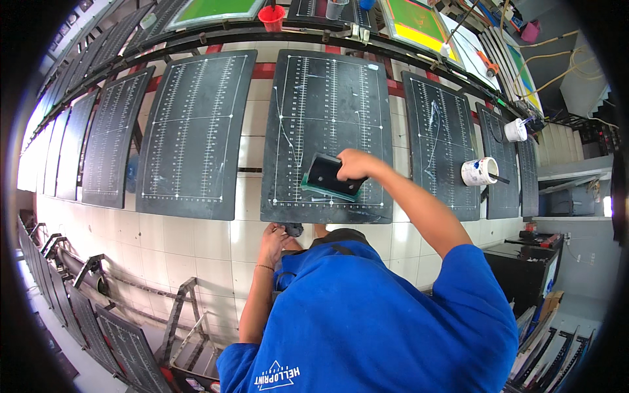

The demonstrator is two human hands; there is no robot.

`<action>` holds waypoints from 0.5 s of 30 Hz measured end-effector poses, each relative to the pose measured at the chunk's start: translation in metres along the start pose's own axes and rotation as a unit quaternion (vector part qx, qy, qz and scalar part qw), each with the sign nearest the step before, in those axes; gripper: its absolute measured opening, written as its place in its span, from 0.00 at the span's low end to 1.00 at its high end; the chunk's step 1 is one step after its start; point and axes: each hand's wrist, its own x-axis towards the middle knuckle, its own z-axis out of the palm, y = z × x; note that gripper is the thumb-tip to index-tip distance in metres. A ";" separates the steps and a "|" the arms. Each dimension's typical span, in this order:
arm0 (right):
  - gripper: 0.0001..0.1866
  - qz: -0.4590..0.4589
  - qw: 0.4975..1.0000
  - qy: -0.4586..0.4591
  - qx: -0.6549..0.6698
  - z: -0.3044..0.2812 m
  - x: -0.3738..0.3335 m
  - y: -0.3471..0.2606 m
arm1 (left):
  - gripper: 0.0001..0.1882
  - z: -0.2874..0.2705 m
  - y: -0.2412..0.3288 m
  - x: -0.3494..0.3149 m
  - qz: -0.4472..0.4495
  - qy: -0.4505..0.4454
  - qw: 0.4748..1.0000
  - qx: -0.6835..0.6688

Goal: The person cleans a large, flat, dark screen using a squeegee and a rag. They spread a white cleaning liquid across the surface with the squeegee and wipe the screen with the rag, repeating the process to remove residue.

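Observation:
A black board marked with white ruler scales (334, 85) lies in front of me. My right hand (354, 165) is closed on a squeegee (322, 174) with a black holder and a green blade. The squeegee is tilted over the near part of the board, its green edge at or just above the surface; I cannot tell if they touch. My left hand (273, 241) is low at the board's near edge, fingers curled beside a small dark lump (293, 230). What exactly those fingers hold is partly hidden.
Similar ruled boards (194, 131) stand in a row on both sides, one (440, 141) close on the right. White buckets (480, 171) sit among the right boards. Beyond a dark rail are green screen frames (211, 9) and a red cup (272, 18). Metal stands (180, 314) are at lower left.

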 end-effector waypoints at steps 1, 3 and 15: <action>0.24 0.027 0.996 -0.047 0.075 -0.005 0.011 0.013 | 0.10 -0.001 0.000 -0.005 -0.003 0.003 1.000 0.007; 0.22 0.065 0.937 -0.105 0.326 -0.011 0.020 0.048 | 0.10 0.005 0.003 -0.011 -0.011 0.004 1.000 0.019; 0.14 0.063 0.730 0.054 0.679 -0.065 -0.042 0.245 | 0.10 -0.015 -0.013 -0.027 -0.025 0.067 0.995 -0.065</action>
